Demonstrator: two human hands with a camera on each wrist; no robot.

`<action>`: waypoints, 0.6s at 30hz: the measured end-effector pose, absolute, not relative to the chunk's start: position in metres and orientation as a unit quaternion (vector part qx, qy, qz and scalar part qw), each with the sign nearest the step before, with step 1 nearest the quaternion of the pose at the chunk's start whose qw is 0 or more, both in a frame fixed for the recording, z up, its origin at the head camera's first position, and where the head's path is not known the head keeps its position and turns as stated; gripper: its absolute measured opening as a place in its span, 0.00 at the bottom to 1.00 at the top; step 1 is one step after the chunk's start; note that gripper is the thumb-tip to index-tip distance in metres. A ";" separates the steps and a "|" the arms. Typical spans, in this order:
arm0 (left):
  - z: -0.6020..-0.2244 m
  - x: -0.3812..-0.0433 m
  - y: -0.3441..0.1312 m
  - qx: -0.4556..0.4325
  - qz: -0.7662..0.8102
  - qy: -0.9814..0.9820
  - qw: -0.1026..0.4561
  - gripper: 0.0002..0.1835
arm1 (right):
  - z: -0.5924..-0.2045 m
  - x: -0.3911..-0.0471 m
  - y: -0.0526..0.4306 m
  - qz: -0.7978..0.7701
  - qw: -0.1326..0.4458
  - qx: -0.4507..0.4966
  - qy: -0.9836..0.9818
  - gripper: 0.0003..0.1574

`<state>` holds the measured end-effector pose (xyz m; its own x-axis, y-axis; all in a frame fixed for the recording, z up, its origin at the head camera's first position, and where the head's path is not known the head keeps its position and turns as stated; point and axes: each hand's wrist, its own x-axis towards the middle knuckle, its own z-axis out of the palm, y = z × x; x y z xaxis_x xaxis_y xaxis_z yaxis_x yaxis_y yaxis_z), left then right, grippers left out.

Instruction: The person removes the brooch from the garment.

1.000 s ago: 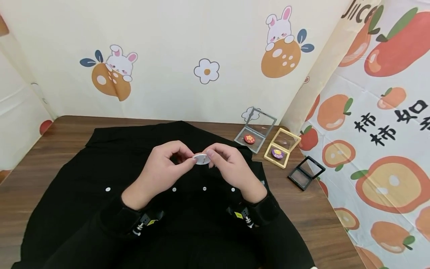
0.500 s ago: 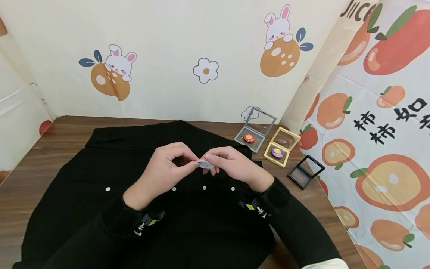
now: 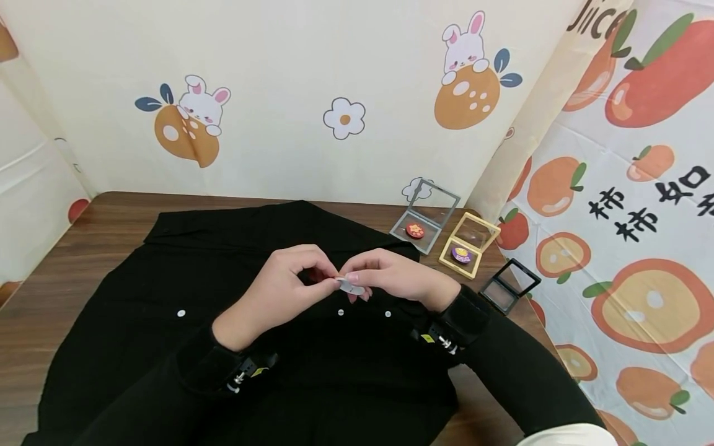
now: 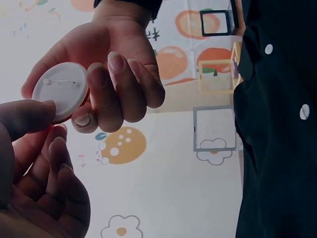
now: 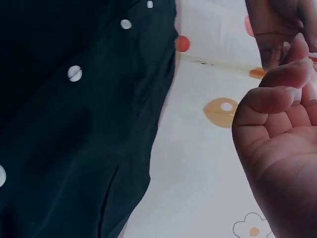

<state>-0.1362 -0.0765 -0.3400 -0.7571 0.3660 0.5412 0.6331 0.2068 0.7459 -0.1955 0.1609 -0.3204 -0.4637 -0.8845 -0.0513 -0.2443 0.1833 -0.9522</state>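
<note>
Between both hands is a round pin badge (image 4: 69,96), its white back with a thin metal pin showing in the left wrist view and red along its rim. My left hand (image 3: 290,285) pinches it, the thumb on the white back. On the opposite edge, the right hand (image 3: 398,275) pinches it too in the head view. Both hands are over a black shirt (image 3: 223,241) spread out with a row of white buttons. In the right wrist view the right hand (image 5: 282,134) has curled fingers, and the badge is mostly hidden.
Right of the shirt on the wooden table (image 3: 502,365) stand three small opened cases: a grey one (image 3: 398,230) with a red badge (image 3: 415,231), a yellow one (image 3: 473,270) with a purple badge (image 3: 461,254), and a black one (image 3: 504,296). Printed cloth (image 3: 268,155) hangs behind.
Both hands have shifted slightly right and toward the body with the badge. The right forearm has swung outward to the right, and the badge has tilted, showing less of its white back.
</note>
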 end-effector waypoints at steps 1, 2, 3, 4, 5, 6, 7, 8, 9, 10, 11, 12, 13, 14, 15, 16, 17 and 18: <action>-0.340 -0.136 -0.076 -0.326 -0.537 -0.768 0.123 0.10 | -0.320 -0.195 0.161 -0.492 0.325 -0.402 0.700 0.24; -0.341 -0.136 -0.076 -0.326 -0.535 -0.770 0.122 0.10 | -0.320 -0.195 0.161 -0.490 0.326 -0.399 0.703 0.24; -0.342 -0.136 -0.075 -0.327 -0.533 -0.771 0.122 0.10 | -0.320 -0.194 0.162 -0.488 0.327 -0.395 0.706 0.23; -0.342 -0.136 -0.075 -0.327 -0.532 -0.772 0.121 0.10 | -0.320 -0.194 0.162 -0.486 0.327 -0.391 0.710 0.22; -0.342 -0.136 -0.075 -0.328 -0.529 -0.773 0.121 0.10 | -0.320 -0.194 0.162 -0.484 0.327 -0.388 0.713 0.21; -0.342 -0.136 -0.076 -0.329 -0.524 -0.776 0.120 0.09 | -0.320 -0.194 0.162 -0.482 0.327 -0.385 0.716 0.21; -0.342 -0.137 -0.076 -0.328 -0.519 -0.780 0.120 0.09 | -0.320 -0.194 0.162 -0.479 0.326 -0.382 0.719 0.20; -0.342 -0.138 -0.077 -0.327 -0.513 -0.785 0.119 0.08 | -0.320 -0.194 0.163 -0.476 0.323 -0.380 0.724 0.20; -0.343 -0.139 -0.078 -0.325 -0.505 -0.791 0.118 0.08 | -0.321 -0.194 0.163 -0.474 0.319 -0.377 0.729 0.20; -0.343 -0.139 -0.079 -0.321 -0.496 -0.798 0.116 0.07 | -0.322 -0.194 0.164 -0.470 0.315 -0.373 0.735 0.19; -0.343 -0.141 -0.080 -0.315 -0.485 -0.808 0.114 0.07 | -0.322 -0.194 0.165 -0.467 0.309 -0.368 0.742 0.19; -0.344 -0.142 -0.081 -0.307 -0.472 -0.819 0.112 0.06 | -0.323 -0.195 0.166 -0.463 0.301 -0.362 0.751 0.19; -0.346 -0.144 -0.082 -0.298 -0.458 -0.830 0.110 0.06 | -0.325 -0.195 0.168 -0.457 0.291 -0.355 0.762 0.19; -0.349 -0.146 -0.082 -0.288 -0.443 -0.842 0.107 0.07 | -0.327 -0.196 0.170 -0.452 0.281 -0.348 0.772 0.19; -0.352 -0.149 -0.083 -0.279 -0.426 -0.854 0.104 0.07 | -0.329 -0.196 0.171 -0.447 0.269 -0.339 0.783 0.18; -0.355 -0.152 -0.083 -0.270 -0.408 -0.866 0.100 0.07 | -0.331 -0.196 0.173 -0.439 0.254 -0.331 0.796 0.18; -0.359 -0.154 -0.084 -0.262 -0.388 -0.879 0.095 0.08 | -0.334 -0.196 0.175 -0.431 0.238 -0.320 0.810 0.17; -0.363 -0.157 -0.085 -0.253 -0.369 -0.890 0.088 0.08 | -0.336 -0.196 0.176 -0.421 0.220 -0.310 0.823 0.17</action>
